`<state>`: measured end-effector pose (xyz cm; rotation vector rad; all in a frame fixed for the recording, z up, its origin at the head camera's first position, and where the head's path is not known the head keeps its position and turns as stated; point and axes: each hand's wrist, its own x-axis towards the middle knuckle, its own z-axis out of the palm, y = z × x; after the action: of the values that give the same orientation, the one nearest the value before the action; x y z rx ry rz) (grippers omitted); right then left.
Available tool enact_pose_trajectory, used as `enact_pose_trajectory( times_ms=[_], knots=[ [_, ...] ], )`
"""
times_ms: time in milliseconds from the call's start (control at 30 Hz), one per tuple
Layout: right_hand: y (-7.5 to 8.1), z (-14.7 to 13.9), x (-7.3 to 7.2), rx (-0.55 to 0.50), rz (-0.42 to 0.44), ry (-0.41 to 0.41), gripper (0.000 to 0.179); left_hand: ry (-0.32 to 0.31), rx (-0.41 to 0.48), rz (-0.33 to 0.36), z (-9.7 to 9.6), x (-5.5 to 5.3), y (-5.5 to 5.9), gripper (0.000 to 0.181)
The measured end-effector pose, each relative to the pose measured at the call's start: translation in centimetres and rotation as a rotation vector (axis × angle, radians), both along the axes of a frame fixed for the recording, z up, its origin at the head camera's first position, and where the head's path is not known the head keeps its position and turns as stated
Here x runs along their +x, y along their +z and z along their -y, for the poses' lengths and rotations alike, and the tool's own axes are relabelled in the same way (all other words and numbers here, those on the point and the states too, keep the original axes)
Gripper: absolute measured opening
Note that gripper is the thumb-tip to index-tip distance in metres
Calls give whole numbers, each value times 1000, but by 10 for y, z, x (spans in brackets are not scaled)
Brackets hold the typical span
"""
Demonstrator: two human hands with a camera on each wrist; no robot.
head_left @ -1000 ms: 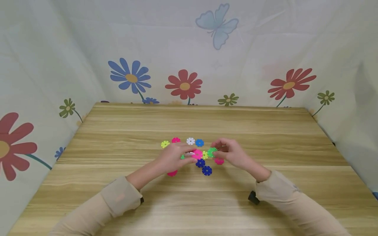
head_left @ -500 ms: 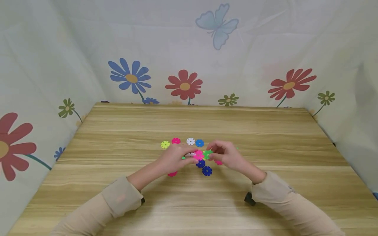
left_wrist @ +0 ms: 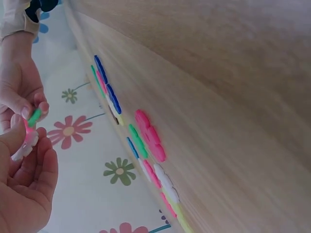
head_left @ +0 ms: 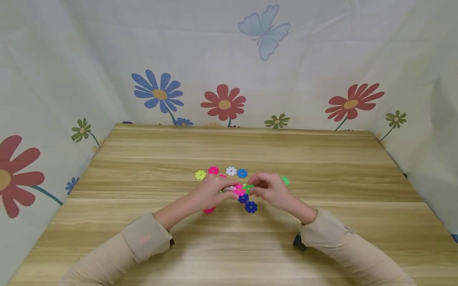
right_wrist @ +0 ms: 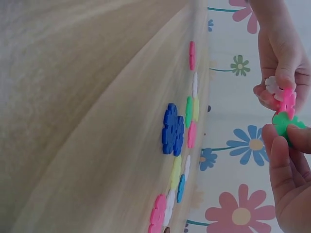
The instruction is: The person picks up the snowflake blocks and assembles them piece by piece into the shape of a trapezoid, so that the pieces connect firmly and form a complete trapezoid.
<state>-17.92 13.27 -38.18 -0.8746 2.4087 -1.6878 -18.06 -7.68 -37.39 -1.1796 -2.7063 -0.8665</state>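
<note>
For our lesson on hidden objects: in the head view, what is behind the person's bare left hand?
Part of a flat, notched pink plastic disc shows below the left hand; a sliver of another pink disc above. The hand covers their remainder and anything else behind.

Curtained-off nook of unclear kind, wood-grain tabletop (head_left: 229, 254), pale fabric walls (head_left: 193, 47) on three sides, printed flowers (head_left: 224, 104), butterfly (head_left: 265, 31)

Beige sleeves (head_left: 103, 258) here, wide folded cuffs (head_left: 152, 230), faint pinkish patch (head_left: 144, 238) on the left one, little black gadget (head_left: 299, 243) peeking out under each.
</note>
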Motion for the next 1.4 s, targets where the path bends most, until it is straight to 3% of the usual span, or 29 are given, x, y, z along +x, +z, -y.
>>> enact_pose_trajectory(
  times_ms=[200, 433, 600, 800, 1033, 1400],
  knots=[
    [0, 1, -1, 5, 10, -33, 13, 4, 23, 48, 2, -1, 0, 39],
    [0, 2, -2, 20, 16, -12, 22, -21, 47, 80, 6, -5, -1, 39],
    [-2, -6, -8, 119, 118, 1, 33, 21, 13, 46, 14, -9, -2, 38],
    [-11, -17, -16, 250, 189, 74, 32, 49, -1, 68, 25, -11, -2, 36],
    [-21, -22, -18, 328, 319, 127, 33, 71, -23, 64, 33, -14, -3, 38],
    [-37, -18, -18, 479, 183, 168, 31, 52, -35, 68, 38, -17, -7, 40]
  ],
)
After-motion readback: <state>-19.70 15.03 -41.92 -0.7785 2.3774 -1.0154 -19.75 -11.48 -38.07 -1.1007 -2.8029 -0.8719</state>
